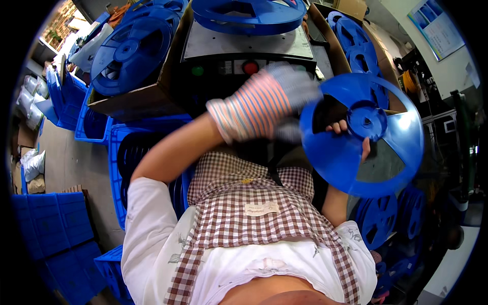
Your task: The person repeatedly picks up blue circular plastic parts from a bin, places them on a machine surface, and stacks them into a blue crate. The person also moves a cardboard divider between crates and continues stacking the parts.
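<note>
Your R hand (337, 126) has hold of the blue reel (320, 152), out in front of you to the R. Its fingertips curl through one gap by the hub and the thumb shows at another gap, lower R; the palm's hidden behind the reel, so can't tell exactly how tight the grip is. Reel's off any surface, tilted w/ its flat face toward you, hub approx. mid-disc.

Your L hand (269, 101), in a striped glove w/ grey fingers, is up by the reel's L edge. Fingers are badly blurred, so can't tell how far they're spread, whether they touch the rim, or if they've got anything.

Directly ahead of you: a grey metal tabletop (218, 44) w/ another blue reel, the top reel (249, 21), lying flat over it. Just below its front edge, a green button (197, 71) on the L & a red button (250, 67) nr the middle, L glove close under the red one.

L of the machine: cardboard box (137, 104) w/ stacked reels (129, 48) in it. Below that, a blue crate (116, 178) holding black rings (145, 152). Far lower L, closed blue bins (51, 218), stacked. Under the held reel, lower R, more reels standing on edge (378, 221).
</note>
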Tool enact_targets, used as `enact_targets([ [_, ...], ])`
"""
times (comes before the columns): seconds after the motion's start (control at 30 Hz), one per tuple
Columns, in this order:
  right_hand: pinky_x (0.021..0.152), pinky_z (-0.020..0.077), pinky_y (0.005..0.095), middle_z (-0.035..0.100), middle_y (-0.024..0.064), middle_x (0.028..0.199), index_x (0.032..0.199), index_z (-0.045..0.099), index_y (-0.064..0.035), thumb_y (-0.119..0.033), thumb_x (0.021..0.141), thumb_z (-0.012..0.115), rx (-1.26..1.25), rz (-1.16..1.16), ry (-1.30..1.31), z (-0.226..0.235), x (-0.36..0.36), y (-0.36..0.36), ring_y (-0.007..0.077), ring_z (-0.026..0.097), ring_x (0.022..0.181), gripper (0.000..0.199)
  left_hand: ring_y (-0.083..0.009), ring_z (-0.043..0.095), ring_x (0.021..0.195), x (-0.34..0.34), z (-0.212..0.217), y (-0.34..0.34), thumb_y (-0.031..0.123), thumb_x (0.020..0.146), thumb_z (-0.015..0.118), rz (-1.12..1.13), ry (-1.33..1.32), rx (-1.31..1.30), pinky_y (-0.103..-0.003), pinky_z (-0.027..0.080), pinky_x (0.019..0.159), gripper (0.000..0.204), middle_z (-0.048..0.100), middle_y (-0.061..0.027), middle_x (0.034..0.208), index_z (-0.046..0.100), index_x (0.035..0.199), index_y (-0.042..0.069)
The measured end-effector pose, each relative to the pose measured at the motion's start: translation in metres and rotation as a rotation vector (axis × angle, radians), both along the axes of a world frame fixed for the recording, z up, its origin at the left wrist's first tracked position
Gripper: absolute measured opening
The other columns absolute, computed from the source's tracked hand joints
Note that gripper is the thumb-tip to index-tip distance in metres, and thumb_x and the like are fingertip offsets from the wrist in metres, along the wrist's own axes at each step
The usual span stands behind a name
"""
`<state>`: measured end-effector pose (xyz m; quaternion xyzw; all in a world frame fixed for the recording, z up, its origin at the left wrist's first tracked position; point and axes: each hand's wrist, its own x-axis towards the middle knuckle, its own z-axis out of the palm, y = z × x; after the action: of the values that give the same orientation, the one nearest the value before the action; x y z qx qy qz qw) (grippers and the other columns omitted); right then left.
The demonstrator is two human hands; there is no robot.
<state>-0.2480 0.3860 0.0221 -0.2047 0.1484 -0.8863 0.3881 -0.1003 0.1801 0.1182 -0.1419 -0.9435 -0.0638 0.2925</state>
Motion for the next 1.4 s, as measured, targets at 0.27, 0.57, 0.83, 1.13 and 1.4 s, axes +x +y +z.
enact_targets([
  [0.27, 0.098, 0.0364, 0.0345, 0.046, 0.0094, 0.098, 0.107, 0.043, 0.0014, -0.047, 0.086, 0.047, 0.196, -0.112, 0.282, -0.007, 0.024, 0.020, 0.0179, 0.045, 0.096, 0.053, -0.0283, 0.060, 0.099, -0.015, 0.020, -0.216, 0.020, 0.087, 0.051, 0.879, -0.069, -0.404, -0.043, 0.044, 0.089, 0.024, 0.063, -0.0131, 0.100, 0.062, 0.107, 0.013],
  [0.57, 0.096, 0.0356, 0.0385, 0.047, 0.0121, 0.099, 0.114, 0.042, 0.0032, -0.046, 0.086, 0.051, 0.123, -0.064, 0.233, -0.021, 0.018, 0.035, 0.0208, 0.045, 0.096, 0.058, -0.0280, 0.059, 0.091, 0.205, 0.102, -0.085, 0.010, 0.077, 0.058, 0.532, 0.179, -0.186, -0.040, 0.050, 0.079, 0.037, 0.060, -0.0128, 0.099, 0.056, 0.114, 0.009],
  [0.83, 0.095, 0.0341, 0.0379, 0.044, 0.0128, 0.097, 0.122, 0.038, 0.0017, -0.049, 0.082, 0.058, -0.012, 0.143, 0.237, -0.013, 0.014, 0.022, 0.0226, 0.044, 0.096, 0.068, -0.0232, 0.051, 0.124, 0.503, 0.041, -0.007, 0.030, 0.098, 0.041, 1.061, -0.053, 0.799, -0.035, 0.051, 0.094, 0.047, 0.047, -0.0146, 0.138, 0.040, 0.141, 0.010],
  [1.13, 0.091, 0.0353, 0.0388, 0.044, 0.0140, 0.102, 0.127, 0.035, 0.0030, -0.051, 0.084, 0.055, -0.026, 0.279, 0.433, -0.031, 0.000, 0.000, 0.0229, 0.043, 0.098, 0.072, -0.0300, 0.063, 0.100, 0.489, -0.241, -0.168, 0.008, 0.086, 0.052, 1.499, -0.172, 0.361, -0.036, 0.050, 0.089, 0.045, 0.066, -0.0142, 0.110, 0.053, 0.131, 0.013],
  [1.4, 0.091, 0.0355, 0.0389, 0.044, 0.0147, 0.103, 0.127, 0.035, 0.0035, -0.052, 0.084, 0.055, 0.065, 0.285, 0.495, -0.022, -0.002, 0.004, 0.0233, 0.043, 0.098, 0.073, -0.0234, 0.067, 0.091, 0.458, -0.338, -0.154, 0.020, 0.085, 0.059, 1.641, -0.136, 0.388, -0.029, 0.052, 0.081, 0.050, 0.068, -0.0113, 0.102, 0.050, 0.133, 0.011],
])
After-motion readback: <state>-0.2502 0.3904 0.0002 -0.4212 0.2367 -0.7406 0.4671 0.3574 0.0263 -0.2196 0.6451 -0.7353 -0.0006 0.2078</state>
